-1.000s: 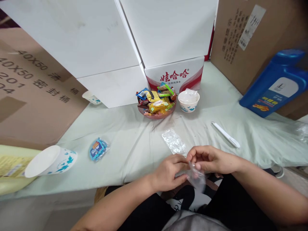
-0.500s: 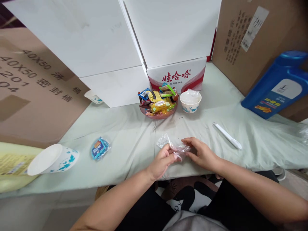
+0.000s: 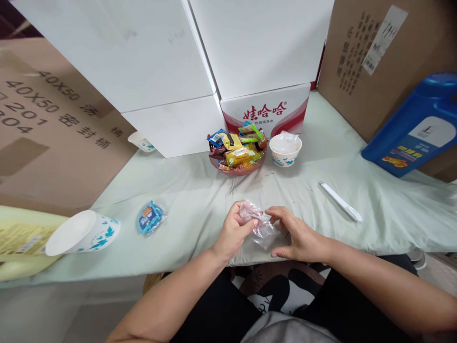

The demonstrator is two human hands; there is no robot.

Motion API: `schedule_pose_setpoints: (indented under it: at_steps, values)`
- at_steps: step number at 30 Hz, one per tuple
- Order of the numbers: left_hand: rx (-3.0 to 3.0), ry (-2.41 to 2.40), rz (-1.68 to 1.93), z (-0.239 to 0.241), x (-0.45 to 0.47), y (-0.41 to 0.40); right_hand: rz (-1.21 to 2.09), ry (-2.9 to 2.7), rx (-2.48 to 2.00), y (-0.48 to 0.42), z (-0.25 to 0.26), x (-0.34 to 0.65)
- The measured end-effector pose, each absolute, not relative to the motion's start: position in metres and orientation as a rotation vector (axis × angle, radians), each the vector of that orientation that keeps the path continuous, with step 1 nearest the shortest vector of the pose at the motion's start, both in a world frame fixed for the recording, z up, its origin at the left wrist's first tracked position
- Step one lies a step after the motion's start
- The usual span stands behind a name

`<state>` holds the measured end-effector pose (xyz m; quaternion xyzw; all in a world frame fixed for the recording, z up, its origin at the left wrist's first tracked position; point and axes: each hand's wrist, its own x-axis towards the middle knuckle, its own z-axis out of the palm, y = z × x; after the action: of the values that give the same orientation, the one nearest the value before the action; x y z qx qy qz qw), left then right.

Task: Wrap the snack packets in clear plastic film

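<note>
A crumpled clear plastic wrapper [image 3: 257,222] lies at the near edge of the pale green cloth on the table [image 3: 200,200]. My left hand [image 3: 233,232] pinches its upper left part between thumb and fingers. My right hand [image 3: 296,233] rests just to the right, fingers curled, with its fingertips touching the wrapper's right side. Behind them stands a reddish bowl [image 3: 237,167] heaped with wrapped snacks, and beside it a white paper cup [image 3: 285,151] holding clear wrappers.
A white pen-like tool [image 3: 340,201] lies right of my hands. A blue snack packet [image 3: 150,217] and a tipped paper cup [image 3: 83,233] lie to the left, another cup [image 3: 141,142] farther back. White and brown cartons line the back; a blue jug [image 3: 416,127] leans at right.
Both hands moved from over my lap up onto the table edge. The flat clear wrapper that lay on the cloth is now gathered and crumpled between my hands.
</note>
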<state>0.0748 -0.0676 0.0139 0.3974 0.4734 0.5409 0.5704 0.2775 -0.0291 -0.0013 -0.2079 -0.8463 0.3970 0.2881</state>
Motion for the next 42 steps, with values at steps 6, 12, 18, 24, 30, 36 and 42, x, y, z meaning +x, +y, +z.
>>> schedule_pose_setpoints:
  at_steps: [6,12,18,24,30,36,42]
  values:
    - [1.121,1.31,1.336,0.01,0.057,-0.053,1.082,-2.44,-0.732,-0.029,0.003,0.275]
    - [1.38,1.61,1.184,-0.004,0.044,-0.037,0.99,-2.408,-0.75,-0.031,0.0,0.273]
    - [1.689,1.829,1.03,-0.017,0.048,-0.033,0.796,-2.374,-0.816,-0.032,-0.002,0.271]
    - [2.239,2.033,1.005,-0.013,0.049,-0.035,0.743,-2.467,-0.914,-0.033,-0.003,0.267]
    - [2.745,1.659,0.735,-0.003,0.056,-0.048,0.686,-2.535,-0.886,-0.031,-0.002,0.268]
    - [2.631,1.693,0.429,-0.006,0.062,-0.048,0.284,-2.581,-0.802,-0.019,0.012,0.291]
    - [2.638,1.554,0.509,-0.007,0.059,-0.046,0.341,-2.875,-0.429,-0.02,0.02,0.29]
